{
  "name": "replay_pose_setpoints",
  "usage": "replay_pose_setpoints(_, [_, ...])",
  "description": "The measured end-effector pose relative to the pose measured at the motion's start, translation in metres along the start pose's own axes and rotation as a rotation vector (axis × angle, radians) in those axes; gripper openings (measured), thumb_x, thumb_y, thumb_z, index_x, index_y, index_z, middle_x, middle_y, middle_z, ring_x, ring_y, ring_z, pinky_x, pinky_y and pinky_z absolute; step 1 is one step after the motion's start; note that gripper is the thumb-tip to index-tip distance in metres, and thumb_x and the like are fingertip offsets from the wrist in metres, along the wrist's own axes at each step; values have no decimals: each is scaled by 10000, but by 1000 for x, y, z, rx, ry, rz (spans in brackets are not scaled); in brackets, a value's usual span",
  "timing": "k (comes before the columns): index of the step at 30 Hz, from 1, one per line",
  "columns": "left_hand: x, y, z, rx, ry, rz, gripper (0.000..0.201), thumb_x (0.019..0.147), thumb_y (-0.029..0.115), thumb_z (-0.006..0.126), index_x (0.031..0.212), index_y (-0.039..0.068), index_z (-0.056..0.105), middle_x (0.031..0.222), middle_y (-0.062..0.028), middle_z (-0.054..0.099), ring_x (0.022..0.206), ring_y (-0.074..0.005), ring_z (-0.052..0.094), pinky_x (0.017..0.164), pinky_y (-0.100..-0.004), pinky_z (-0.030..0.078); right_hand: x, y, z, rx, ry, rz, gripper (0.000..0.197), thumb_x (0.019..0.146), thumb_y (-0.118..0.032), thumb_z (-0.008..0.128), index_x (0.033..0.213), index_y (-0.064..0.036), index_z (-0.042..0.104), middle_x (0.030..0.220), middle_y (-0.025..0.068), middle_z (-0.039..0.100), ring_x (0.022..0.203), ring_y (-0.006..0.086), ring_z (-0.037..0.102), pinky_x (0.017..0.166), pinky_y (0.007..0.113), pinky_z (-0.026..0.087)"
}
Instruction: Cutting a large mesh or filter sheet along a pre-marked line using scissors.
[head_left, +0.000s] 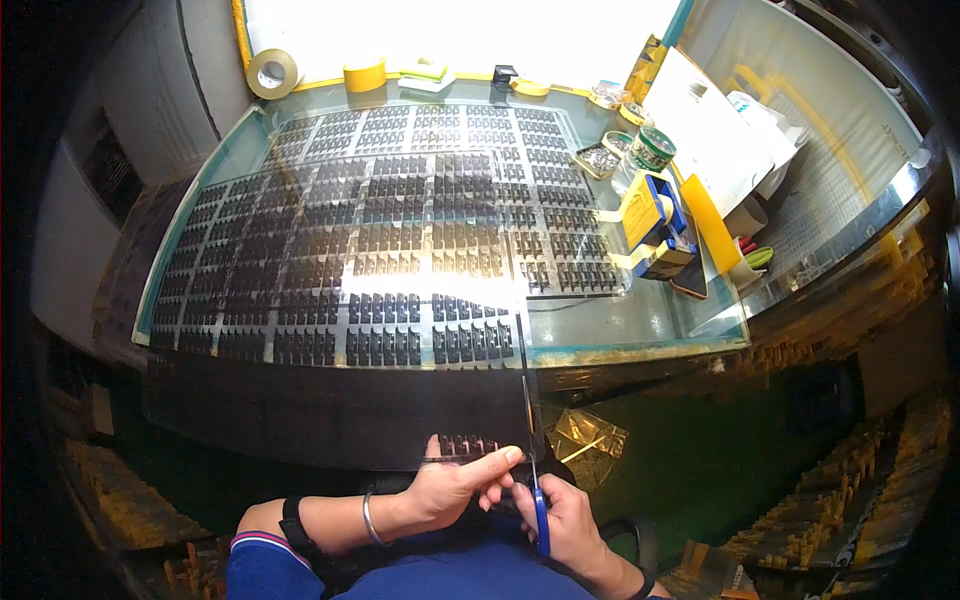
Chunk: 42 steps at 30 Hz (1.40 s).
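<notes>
Low in the middle of the frame, the left hand (450, 490) is pinching a shiny see-through sheet (400, 250) of small black parts while the right hand (570, 520), its grip closed, is holding blue-handled scissors (535, 470) pointing straight up toward the glass bench (640, 325), fingers partly hidden.

Left wrist: silver bangle (369, 519), black band (293, 526); blue sleeve (262, 566), striped cuff.

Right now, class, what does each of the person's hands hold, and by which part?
The right hand holds blue-handled scissors by the handles, blades pointing away. The left hand pinches the near edge of a dark sheet of small parts.
</notes>
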<state>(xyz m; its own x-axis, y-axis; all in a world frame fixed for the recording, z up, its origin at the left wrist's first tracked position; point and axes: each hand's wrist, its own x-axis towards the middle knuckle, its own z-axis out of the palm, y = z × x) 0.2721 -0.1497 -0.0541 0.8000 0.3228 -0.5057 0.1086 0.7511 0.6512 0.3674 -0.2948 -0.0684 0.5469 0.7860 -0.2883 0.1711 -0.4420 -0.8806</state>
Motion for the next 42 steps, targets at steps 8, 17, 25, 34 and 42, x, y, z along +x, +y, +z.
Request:
replay_pose_setpoints(8, [-5, -6, 1, -2, -32, -26, 157, 816, 159, 632, 788, 5, 623, 643, -50, 597, 496, -80, 542, 405, -185, 418, 5, 4, 1, -12, 8, -11, 329, 797, -261, 607, 658, 5, 473, 642, 192, 520, 585, 339, 539, 524, 389, 412])
replay_pose_setpoints(17, [-12, -17, 4, 23, -78, -36, 144, 830, 155, 611, 810, 12, 622, 650, -51, 594, 499, -88, 543, 399, -199, 412, 9, 13, -1, 1, 25, -70, 241, 745, -176, 609, 679, 13, 473, 652, 197, 517, 623, 348, 545, 558, 385, 425])
replay_pose_setpoints(25, [-15, -18, 6, 26, -92, -60, 132, 828, 147, 611, 834, 15, 621, 649, -55, 592, 496, -100, 545, 392, -206, 406, 11, 6, -4, -8, 5, -40, 217, 716, -159, 607, 700, 16, 478, 680, 201, 528, 651, 360, 550, 576, 384, 430])
replay_pose_setpoints(34, [-20, -23, 7, 38, -116, -99, 138, 824, 145, 617, 841, 8, 625, 652, -46, 597, 502, -77, 544, 416, -188, 432, 21, 0, -7, 23, 20, -88, 187, 709, -141, 583, 719, 23, 492, 666, 192, 542, 627, 320, 559, 562, 373, 429])
replay_pose_setpoints(42, [-21, -23, 8, 28, -152, -111, 130, 827, 138, 612, 844, 9, 625, 663, -48, 601, 508, -75, 546, 415, -186, 429, 24, 7, -7, 24, 7, -62, 243, 734, -113, 613, 927, 29, 572, 689, 59, 595, 617, 79, 526, 561, 242, 445])
